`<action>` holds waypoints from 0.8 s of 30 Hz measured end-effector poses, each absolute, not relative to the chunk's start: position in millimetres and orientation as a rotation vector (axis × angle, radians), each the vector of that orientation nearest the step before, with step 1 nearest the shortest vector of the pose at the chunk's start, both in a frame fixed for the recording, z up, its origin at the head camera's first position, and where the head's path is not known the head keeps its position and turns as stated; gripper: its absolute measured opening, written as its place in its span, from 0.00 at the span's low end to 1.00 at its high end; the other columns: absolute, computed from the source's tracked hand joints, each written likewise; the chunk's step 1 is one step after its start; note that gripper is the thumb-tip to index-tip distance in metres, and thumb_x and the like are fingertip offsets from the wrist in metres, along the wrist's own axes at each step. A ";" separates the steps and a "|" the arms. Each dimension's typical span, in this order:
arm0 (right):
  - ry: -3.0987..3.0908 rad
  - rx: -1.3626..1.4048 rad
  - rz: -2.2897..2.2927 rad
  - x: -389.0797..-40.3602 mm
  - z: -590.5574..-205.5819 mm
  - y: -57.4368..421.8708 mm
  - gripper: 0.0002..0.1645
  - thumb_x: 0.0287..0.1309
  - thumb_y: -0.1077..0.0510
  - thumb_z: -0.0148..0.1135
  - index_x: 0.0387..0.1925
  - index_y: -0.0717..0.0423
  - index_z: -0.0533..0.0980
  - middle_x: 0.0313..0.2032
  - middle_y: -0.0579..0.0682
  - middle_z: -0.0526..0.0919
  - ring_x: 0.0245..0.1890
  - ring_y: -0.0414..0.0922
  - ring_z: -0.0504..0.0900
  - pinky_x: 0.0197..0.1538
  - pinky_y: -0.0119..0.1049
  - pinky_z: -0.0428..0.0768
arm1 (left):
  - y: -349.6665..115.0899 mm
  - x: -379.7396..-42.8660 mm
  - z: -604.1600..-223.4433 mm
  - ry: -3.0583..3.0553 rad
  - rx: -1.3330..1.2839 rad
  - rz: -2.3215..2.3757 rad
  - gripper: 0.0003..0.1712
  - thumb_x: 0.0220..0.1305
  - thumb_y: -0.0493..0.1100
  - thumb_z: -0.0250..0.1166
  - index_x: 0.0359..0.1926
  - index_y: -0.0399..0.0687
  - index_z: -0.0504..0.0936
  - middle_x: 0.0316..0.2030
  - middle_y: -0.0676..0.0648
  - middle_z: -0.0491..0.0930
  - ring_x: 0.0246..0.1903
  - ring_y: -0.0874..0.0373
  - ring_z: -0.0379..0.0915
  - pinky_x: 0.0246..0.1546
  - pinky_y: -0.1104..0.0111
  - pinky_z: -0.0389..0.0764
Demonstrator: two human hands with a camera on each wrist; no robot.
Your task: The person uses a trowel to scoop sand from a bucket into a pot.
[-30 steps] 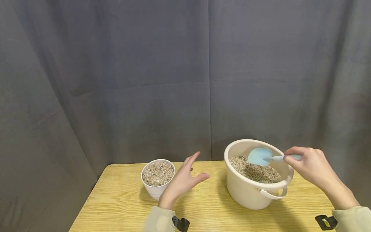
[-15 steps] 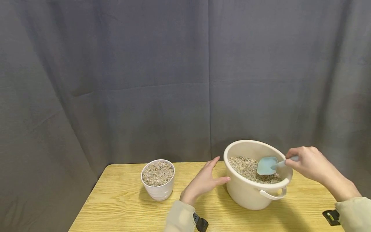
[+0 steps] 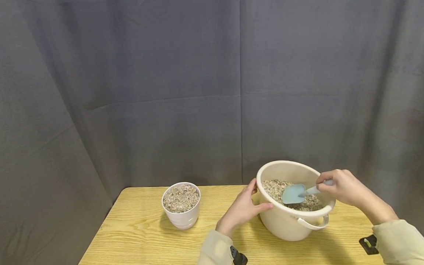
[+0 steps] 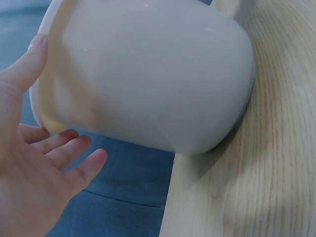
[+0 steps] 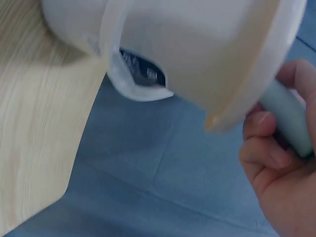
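In the head view, a cream bucket [image 3: 285, 228] holds coarse gravel [image 3: 275, 188]. My right hand [image 3: 344, 187] grips the handle of a light blue hand shovel [image 3: 294, 194] above the bucket's right rim. The shovel's blade lies low over the gravel; I cannot tell how deep it sits. Around the bucket's left rim is my left hand [image 3: 243, 209], its thumb on the near side and its fingers spread, loosely extended. The left wrist view shows the thumb touching the bucket's rim [image 4: 42, 89]. In the right wrist view, curled fingers wrap the shovel's handle [image 5: 286, 116].
A white pot [image 3: 184, 217] filled with the same kind of gravel stands to the left on the wooden table [image 3: 132, 235]. A grey curtain [image 3: 179, 92] hangs behind the table. The bucket's carrying handle [image 3: 313, 223] hangs at its front right.
My left hand has moved right, from beside the white pot to the bucket's rim. My right hand has lowered the shovel toward the gravel and tilted its blade down.
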State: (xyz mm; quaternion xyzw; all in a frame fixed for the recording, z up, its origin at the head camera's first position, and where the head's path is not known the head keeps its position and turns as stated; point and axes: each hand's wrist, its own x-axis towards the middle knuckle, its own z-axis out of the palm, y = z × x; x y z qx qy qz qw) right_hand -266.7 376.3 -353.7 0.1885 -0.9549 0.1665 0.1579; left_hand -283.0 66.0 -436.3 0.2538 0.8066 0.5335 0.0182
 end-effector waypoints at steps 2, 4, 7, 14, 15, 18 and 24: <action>-2.717 0.547 0.515 -269.1 -355.5 372.9 0.05 0.50 0.62 0.66 0.25 0.48 0.83 0.24 0.41 0.81 0.22 0.37 0.72 0.24 0.31 0.73 | 67.7 -283.4 -437.4 2.482 0.789 1.689 0.54 0.53 0.60 0.73 0.75 0.61 0.55 0.64 0.54 0.69 0.64 0.53 0.64 0.60 0.55 0.71; -2.700 0.557 0.520 -270.7 -356.3 369.1 0.05 0.50 0.62 0.66 0.25 0.48 0.83 0.23 0.40 0.81 0.21 0.37 0.71 0.24 0.31 0.72 | 69.0 -284.3 -438.3 2.443 0.788 1.732 0.53 0.53 0.58 0.74 0.75 0.60 0.56 0.63 0.51 0.70 0.63 0.55 0.65 0.59 0.58 0.73; -2.705 0.561 0.563 -271.6 -357.1 364.9 0.04 0.51 0.62 0.66 0.27 0.49 0.84 0.22 0.39 0.80 0.20 0.36 0.71 0.23 0.30 0.72 | 70.6 -285.2 -438.5 2.386 0.788 1.789 0.52 0.53 0.54 0.75 0.74 0.59 0.58 0.62 0.49 0.71 0.61 0.56 0.66 0.57 0.62 0.74; -2.715 0.504 0.704 -270.7 -360.4 365.2 0.03 0.53 0.62 0.67 0.31 0.52 0.85 0.22 0.40 0.81 0.18 0.34 0.70 0.22 0.29 0.72 | 70.6 -285.8 -438.6 2.344 0.800 1.817 0.51 0.54 0.53 0.76 0.74 0.57 0.58 0.62 0.48 0.71 0.60 0.59 0.68 0.55 0.62 0.76; -2.716 0.494 0.734 -270.3 -361.1 365.2 0.03 0.54 0.62 0.67 0.31 0.53 0.85 0.23 0.41 0.82 0.19 0.34 0.71 0.22 0.29 0.73 | 70.4 -285.7 -438.6 2.345 0.800 1.816 0.51 0.54 0.53 0.75 0.74 0.57 0.58 0.62 0.48 0.71 0.59 0.59 0.68 0.55 0.63 0.76; -2.714 0.472 0.805 -269.2 -362.7 363.1 0.04 0.55 0.62 0.66 0.32 0.54 0.85 0.24 0.44 0.84 0.21 0.35 0.73 0.25 0.29 0.75 | 69.9 -286.0 -439.0 2.351 0.792 1.817 0.51 0.53 0.53 0.76 0.74 0.56 0.58 0.62 0.49 0.71 0.59 0.61 0.68 0.54 0.64 0.76; -2.695 0.413 0.847 -266.2 -366.8 360.9 0.04 0.56 0.61 0.67 0.33 0.53 0.86 0.23 0.43 0.83 0.19 0.35 0.68 0.22 0.29 0.68 | 69.0 -286.0 -438.9 2.339 0.791 1.820 0.53 0.54 0.53 0.75 0.75 0.56 0.56 0.62 0.49 0.71 0.59 0.60 0.68 0.54 0.63 0.77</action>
